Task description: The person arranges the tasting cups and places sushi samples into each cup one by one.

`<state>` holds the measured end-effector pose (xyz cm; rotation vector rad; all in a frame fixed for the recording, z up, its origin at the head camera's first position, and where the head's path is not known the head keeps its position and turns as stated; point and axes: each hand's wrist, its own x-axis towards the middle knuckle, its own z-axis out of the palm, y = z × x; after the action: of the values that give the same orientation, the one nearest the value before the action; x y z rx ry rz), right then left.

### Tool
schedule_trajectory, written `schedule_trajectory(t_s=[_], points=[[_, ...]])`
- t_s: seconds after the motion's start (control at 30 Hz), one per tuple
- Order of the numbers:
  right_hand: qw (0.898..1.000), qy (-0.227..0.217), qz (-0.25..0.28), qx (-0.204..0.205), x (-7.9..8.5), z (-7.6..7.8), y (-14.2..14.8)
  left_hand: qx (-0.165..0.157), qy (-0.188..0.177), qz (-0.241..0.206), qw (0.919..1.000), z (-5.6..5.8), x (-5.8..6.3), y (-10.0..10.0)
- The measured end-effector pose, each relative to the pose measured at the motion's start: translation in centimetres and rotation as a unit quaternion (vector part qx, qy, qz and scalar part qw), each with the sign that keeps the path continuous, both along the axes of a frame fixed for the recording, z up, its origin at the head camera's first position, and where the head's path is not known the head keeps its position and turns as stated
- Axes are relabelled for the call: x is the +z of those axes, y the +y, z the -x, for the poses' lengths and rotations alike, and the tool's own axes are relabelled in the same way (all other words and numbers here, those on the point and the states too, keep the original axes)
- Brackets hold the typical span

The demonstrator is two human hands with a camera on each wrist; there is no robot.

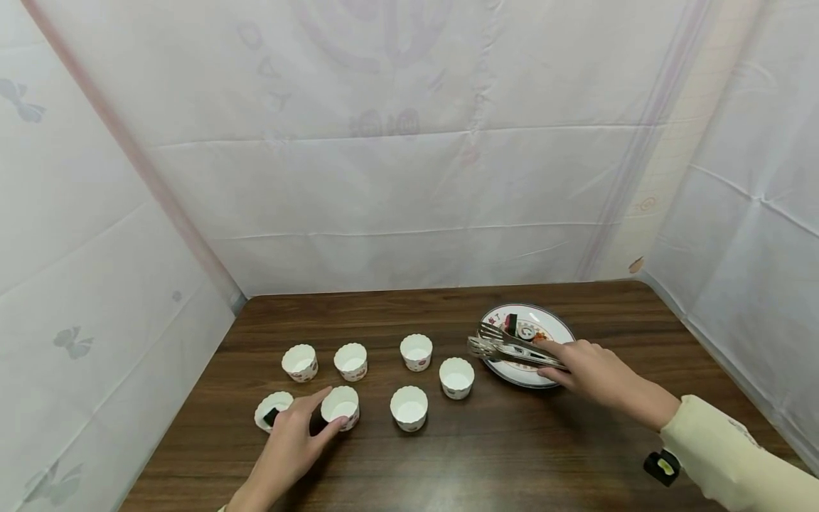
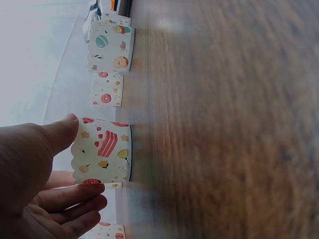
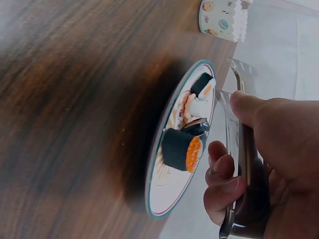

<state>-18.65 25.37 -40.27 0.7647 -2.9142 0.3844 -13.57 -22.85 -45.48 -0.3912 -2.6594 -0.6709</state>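
Note:
My left hand (image 1: 288,442) holds a white paper baking cup (image 1: 340,405) between thumb and fingers, low at the tabletop. The cup's side shows printed cake and flowers in the left wrist view. My right hand (image 1: 595,370) grips metal tongs (image 1: 512,351) with fork-shaped ends, over the round plate (image 1: 559,331). On that plate, the right wrist view shows several sushi pieces, among them a seaweed roll topped with orange roe (image 3: 182,149) and a smaller dark-wrapped piece (image 3: 203,87). The tongs' tips hang above the plate's left side with nothing between them.
Several other paper cups stand about the table, such as one at the back (image 1: 416,353) and one near the plate (image 1: 457,377). Beside my left hand, a cup (image 1: 269,405) holds a dark-wrapped sushi piece (image 1: 271,417). White sheeting (image 1: 397,178) hangs behind the wooden table (image 1: 486,462).

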Motion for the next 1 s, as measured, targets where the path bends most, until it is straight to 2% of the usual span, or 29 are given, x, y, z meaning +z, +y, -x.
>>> schedule_trajectory(t_s=[0.2, 0.57, 1.0], points=[[1.0, -0.016, 0.002, -0.018, -0.4, -0.7, 0.3, 0.005, 0.0, 0.0, 1.0, 0.0, 0.0, 0.0], [0.999, 0.001, 0.002, -0.054, -1.3, -1.6, 0.8, 0.003, -0.001, -0.002, 1.0, 0.0, 0.0, 0.1], [0.998, 0.004, 0.001, -0.066, -1.9, -1.5, 1.8, 0.001, -0.001, -0.004, 1.0, 0.0, -0.1, 0.0]])
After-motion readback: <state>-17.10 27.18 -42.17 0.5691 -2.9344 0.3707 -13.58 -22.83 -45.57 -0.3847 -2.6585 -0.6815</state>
